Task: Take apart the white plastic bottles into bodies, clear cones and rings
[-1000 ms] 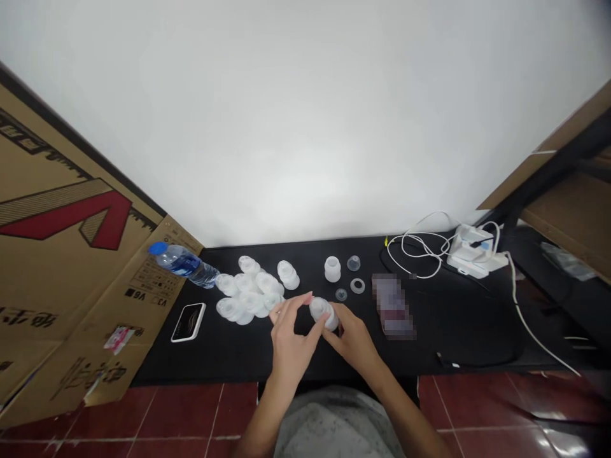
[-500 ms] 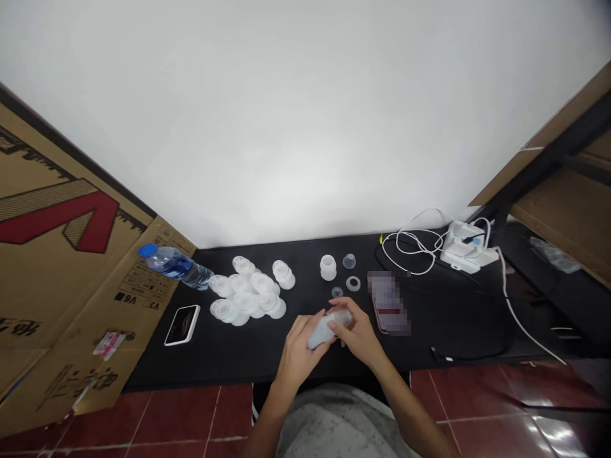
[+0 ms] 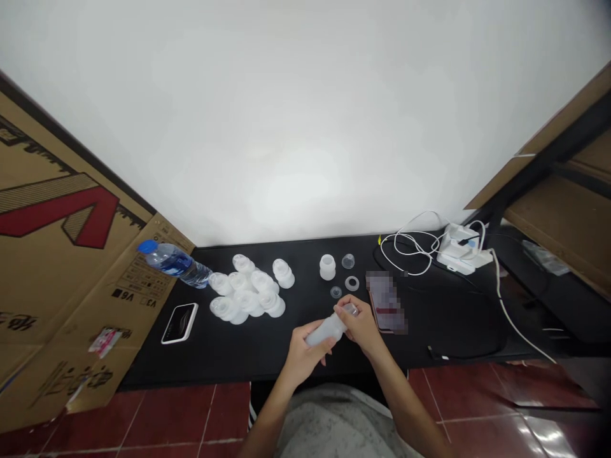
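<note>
Grip, lower centre: my left hand point(image 3: 303, 348) wraps white body point(image 3: 325, 331), right hand point(image 3: 363, 326) pinches its end cap point(image 3: 351, 310); best held square.

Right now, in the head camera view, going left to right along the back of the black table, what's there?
Water bottle → pile of white plastic parts → white collar → small clear disc → white power strip.
</note>
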Demonstrator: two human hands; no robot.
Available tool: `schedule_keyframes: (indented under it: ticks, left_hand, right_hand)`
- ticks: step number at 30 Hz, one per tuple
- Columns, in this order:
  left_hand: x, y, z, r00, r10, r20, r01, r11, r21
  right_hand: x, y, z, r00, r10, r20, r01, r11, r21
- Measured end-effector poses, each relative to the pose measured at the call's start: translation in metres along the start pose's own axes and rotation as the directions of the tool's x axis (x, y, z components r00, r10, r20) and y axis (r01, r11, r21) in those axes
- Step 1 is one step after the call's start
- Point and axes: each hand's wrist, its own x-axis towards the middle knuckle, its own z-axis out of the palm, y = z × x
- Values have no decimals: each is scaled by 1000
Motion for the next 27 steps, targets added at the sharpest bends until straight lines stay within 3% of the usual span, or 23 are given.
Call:
schedule_keyframes:
  ticks: [7, 12, 14, 17, 19, 22, 24, 27]
  left_hand:
    - [1, 12, 0, 983, -132, 126, 156, 965, -209]
    - [-1, 5, -8, 933, -271, 236, 350, 836, -422]
    - [-1, 1, -17, 854, -362, 374, 513, 706, -488]
    - [-1, -4, -31, 659, -380, 650, 743, 465, -482]
    - [-2, -5, -37, 603, -317, 732, 788, 382, -483]
    - [-3, -6, -37, 654, -243, 716, 748, 350, -564]
    - [-5, -7, -35, 706, -210, 677, 697, 377, -610]
    - [-8, -10, -31, 833, -179, 524, 536, 499, -681]
  right_hand:
    - [-1, -8, 4, 999, 43, -23, -41, 996, 79]
    - [-4, -10, 7, 1000, -4, 4, 3, 1000, 26]
    - [-6, -9, 9, 999, -48, -8, 48, 999, -15]
    - [-8, -9, 15, 995, -92, 32, 93, 995, -44]
    - [-7, -10, 19, 993, -91, 71, 92, 996, -7]
    - [-3, -17, 22, 989, -146, 32, 145, 989, 16]
    - [-2, -23, 21, 972, -230, -41, 228, 973, -46]
    - [-2, -32, 9, 932, -326, -160, 298, 938, -175]
